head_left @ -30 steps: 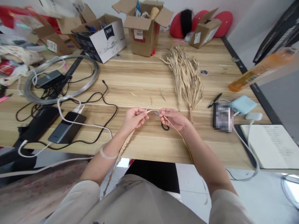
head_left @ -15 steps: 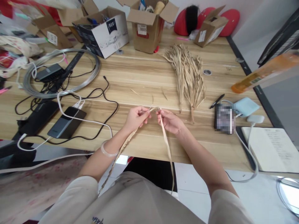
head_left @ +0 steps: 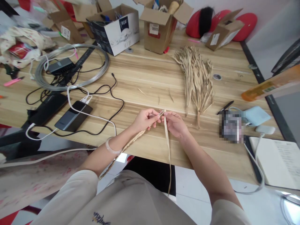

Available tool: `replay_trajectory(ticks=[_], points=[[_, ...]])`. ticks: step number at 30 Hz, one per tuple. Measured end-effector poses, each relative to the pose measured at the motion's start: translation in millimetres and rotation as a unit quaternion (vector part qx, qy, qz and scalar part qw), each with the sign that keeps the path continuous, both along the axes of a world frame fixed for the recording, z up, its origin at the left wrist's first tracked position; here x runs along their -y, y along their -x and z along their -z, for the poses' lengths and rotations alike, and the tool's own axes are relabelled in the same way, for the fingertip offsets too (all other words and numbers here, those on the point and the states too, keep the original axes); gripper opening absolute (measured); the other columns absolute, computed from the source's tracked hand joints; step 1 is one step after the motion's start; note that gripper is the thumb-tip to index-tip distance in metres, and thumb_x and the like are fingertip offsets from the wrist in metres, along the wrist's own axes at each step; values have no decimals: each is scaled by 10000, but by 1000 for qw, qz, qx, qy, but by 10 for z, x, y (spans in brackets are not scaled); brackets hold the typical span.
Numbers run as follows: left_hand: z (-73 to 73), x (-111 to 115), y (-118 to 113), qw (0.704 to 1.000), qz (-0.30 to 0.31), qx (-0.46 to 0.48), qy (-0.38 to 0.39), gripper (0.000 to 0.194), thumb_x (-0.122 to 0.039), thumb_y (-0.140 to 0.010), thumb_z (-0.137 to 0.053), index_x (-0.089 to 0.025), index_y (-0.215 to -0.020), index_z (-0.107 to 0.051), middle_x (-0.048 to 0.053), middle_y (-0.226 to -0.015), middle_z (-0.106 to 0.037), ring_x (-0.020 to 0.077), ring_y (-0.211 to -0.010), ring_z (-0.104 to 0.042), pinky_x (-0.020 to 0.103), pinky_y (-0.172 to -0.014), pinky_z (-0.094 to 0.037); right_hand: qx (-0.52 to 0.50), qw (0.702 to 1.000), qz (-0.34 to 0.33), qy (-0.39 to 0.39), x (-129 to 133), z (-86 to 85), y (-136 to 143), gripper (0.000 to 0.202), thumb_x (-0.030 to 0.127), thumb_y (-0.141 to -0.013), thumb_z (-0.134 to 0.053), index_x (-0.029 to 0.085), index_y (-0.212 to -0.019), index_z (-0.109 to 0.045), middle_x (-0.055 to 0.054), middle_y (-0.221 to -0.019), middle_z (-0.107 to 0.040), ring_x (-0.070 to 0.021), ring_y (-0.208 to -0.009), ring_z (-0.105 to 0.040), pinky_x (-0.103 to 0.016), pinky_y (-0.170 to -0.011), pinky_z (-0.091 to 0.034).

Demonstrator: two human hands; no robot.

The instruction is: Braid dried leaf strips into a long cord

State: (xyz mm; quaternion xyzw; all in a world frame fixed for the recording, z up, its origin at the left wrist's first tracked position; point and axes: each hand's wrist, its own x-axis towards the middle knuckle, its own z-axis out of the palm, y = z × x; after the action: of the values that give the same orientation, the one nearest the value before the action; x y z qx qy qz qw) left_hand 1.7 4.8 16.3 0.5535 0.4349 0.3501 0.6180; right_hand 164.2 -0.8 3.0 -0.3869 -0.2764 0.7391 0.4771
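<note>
My left hand is closed in a pinch on the end of a tan cord wrapped or braided from dried leaf. The cord trails down beside my left forearm, past the table edge. Fingers of my right hand pinch a flat pale leaf strip, which hangs down over the table edge toward my lap. Both sets of fingertips almost meet where strip and cord come together. A thin light tip sticks up there, too small to make out. Beyond my right hand lies a bundle of dried leaves.
On the left are a wire coil, black cables and a power bank. Cardboard boxes line the back. An orange bottle, a pen, a light blue case and a notebook are on the right.
My hands have come closer together, and the loop of strip between them has been drawn in. The camera view has shifted, so the table's things appear farther right.
</note>
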Motion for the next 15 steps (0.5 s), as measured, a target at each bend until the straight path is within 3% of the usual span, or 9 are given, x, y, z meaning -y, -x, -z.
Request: replay_trajectory(ticks=[5, 10, 12, 15], points=[[22, 29, 0, 999, 27, -17, -28, 192, -299, -810, -593, -111, -850, -596, 59, -786, -672, 50, -478, -555, 122, -327, -381, 108, 993, 35, -44, 31, 22, 41, 139, 265, -651, -743, 163, -635, -651, -3, -590, -652, -110, -570, -601, -253, -610, -484], [-2, 49, 23, 996, 57, -59, -29, 225, -335, -808, -589, -112, -808, -619, 26, -636, -629, 62, -475, -553, 129, -358, -400, 339, 921, 118, -154, 96, 27, 56, 138, 277, -644, -725, 153, -667, -669, -61, -727, -702, -161, -646, -650, -290, -628, -514], [-7, 48, 31, 995, 61, -72, -39, 233, -343, -809, -587, -113, -816, -627, 10, -579, -602, 66, -453, -543, 137, -363, -405, 381, 896, 144, -178, 118, 22, 67, 147, 294, -655, -710, 154, -667, -667, -75, -783, -708, -168, -678, -656, -297, -646, -525], [0, 42, 42, 992, 63, -91, -55, 237, -349, -816, -574, -120, -817, -634, 5, -555, -594, 68, -435, -536, 142, -367, -404, 399, 882, 153, -199, 132, 29, 85, 140, 297, -674, -688, 164, -643, -660, -71, -770, -707, -170, -678, -656, -303, -650, -533]])
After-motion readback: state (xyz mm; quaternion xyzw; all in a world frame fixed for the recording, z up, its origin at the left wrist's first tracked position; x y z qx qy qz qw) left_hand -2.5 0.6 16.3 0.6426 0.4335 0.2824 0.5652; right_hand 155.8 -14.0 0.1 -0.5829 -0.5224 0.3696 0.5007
